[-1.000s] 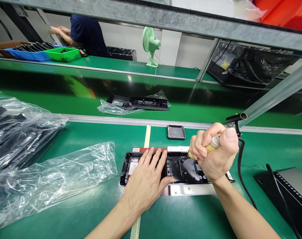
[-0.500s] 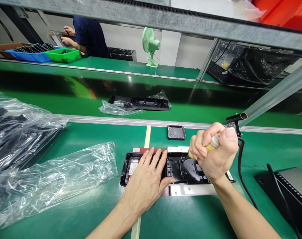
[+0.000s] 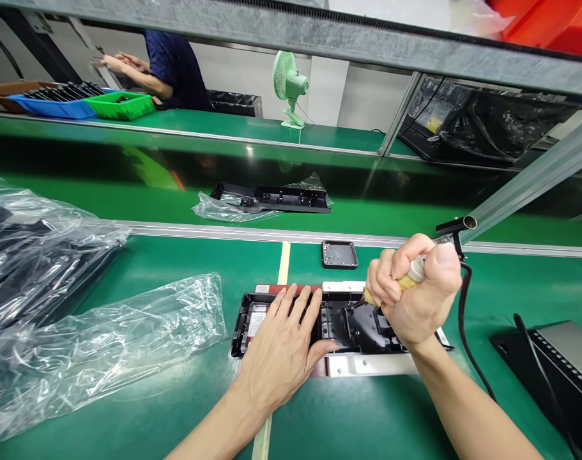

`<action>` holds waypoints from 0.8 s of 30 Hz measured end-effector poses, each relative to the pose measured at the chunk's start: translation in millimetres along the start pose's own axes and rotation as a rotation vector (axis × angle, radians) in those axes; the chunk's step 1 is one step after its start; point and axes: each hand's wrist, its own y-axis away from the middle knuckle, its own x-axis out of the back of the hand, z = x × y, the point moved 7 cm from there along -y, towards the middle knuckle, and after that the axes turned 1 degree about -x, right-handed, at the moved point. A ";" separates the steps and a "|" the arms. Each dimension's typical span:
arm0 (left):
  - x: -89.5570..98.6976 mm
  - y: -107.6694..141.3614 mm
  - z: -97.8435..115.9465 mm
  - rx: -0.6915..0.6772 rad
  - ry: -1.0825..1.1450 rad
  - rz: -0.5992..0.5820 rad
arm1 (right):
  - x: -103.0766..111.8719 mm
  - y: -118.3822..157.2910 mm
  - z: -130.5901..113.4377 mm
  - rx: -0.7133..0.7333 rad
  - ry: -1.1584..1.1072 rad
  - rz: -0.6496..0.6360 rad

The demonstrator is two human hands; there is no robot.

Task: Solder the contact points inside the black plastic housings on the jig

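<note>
The left hand (image 3: 281,348) is laid flat over the left part of a long black housing (image 3: 336,326); its fingers are stretched and slightly parted, and nothing is gripped by it. By the right hand (image 3: 418,291) a yellow-handled driver (image 3: 406,281) is held in a closed fist, with the thumb placed on top. The thin dark tip of the driver is directed down into the housing, in the part between the two hands; whether a screw is met by it cannot be told. The housing is placed under both hands, and along its near side a white strip (image 3: 372,365) is seen. Beyond the hands, between them, a small black tray (image 3: 338,254) with tiny metal pieces is set. To the left of the left hand a clear plastic bag (image 3: 166,326) is spread. Just to the right of the right hand, a black cable (image 3: 463,319) is hung.
</note>
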 end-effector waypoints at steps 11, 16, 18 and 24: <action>0.1 0.7 -0.3 0.000 0.011 -0.004 | 1.4 -1.2 0.9 -0.001 -0.016 -0.001; -1.4 0.8 0.7 -0.008 -0.010 -0.003 | 1.1 -1.5 0.6 0.008 0.007 -0.012; -1.6 1.1 0.7 -0.008 -0.010 -0.005 | 1.2 -1.7 1.0 0.001 0.016 -0.003; -0.4 1.1 0.3 -0.003 -0.010 -0.008 | 0.2 -1.5 1.1 0.006 0.013 0.002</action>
